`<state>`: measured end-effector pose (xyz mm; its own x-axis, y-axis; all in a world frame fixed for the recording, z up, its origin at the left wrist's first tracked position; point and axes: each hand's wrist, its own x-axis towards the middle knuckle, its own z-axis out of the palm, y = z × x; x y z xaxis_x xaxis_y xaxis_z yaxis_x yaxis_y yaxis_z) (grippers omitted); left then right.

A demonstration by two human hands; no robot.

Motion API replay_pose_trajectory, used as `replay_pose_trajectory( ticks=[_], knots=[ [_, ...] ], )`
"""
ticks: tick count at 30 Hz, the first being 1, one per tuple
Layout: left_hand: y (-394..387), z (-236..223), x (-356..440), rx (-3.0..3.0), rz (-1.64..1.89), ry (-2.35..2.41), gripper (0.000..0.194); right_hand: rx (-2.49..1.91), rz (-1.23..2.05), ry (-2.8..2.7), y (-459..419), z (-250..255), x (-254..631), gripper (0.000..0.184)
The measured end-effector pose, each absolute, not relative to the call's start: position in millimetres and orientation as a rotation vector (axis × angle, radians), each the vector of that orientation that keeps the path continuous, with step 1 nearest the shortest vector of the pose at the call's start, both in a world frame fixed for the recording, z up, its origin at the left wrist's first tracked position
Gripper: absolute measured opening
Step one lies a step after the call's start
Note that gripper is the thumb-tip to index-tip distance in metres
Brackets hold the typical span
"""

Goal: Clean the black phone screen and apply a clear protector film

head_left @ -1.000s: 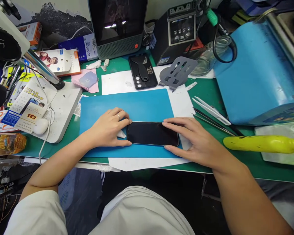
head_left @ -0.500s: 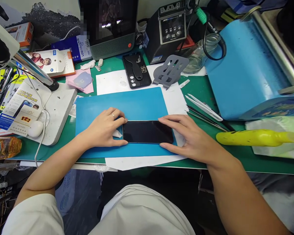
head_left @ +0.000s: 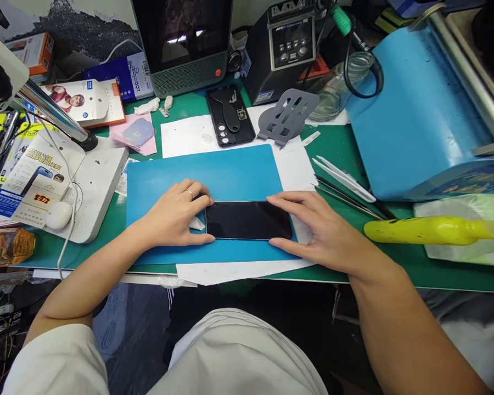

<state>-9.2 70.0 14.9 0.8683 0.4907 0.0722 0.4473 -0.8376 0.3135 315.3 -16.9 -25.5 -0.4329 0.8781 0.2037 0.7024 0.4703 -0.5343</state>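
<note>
A black smartphone lies flat, screen up and lengthwise across the blue mat. My left hand grips its left end, thumb on the near edge and fingers at the far corner. At the other end, my right hand holds the phone the same way, fingers on the far edge and thumb on the near one. A small white piece shows under my left palm. White paper sticks out from beneath the mat.
Behind the mat lie a black phone case and a grey slotted stand. Tweezers, a yellow bottle and a blue machine are on the right. A lamp base stands left.
The view has shifted very slightly. Both hands stay in place on the phone, which has not visibly moved on the mat.
</note>
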Motion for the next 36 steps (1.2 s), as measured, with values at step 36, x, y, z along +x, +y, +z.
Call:
replay_pose_trajectory(
  ticks=[36],
  knots=[
    [73.8, 17.6, -11.4, 2.737, 0.218, 0.694, 0.071, -1.288, 0.530, -2.301, -16.7, -26.4, 313.4, 0.075]
  ],
)
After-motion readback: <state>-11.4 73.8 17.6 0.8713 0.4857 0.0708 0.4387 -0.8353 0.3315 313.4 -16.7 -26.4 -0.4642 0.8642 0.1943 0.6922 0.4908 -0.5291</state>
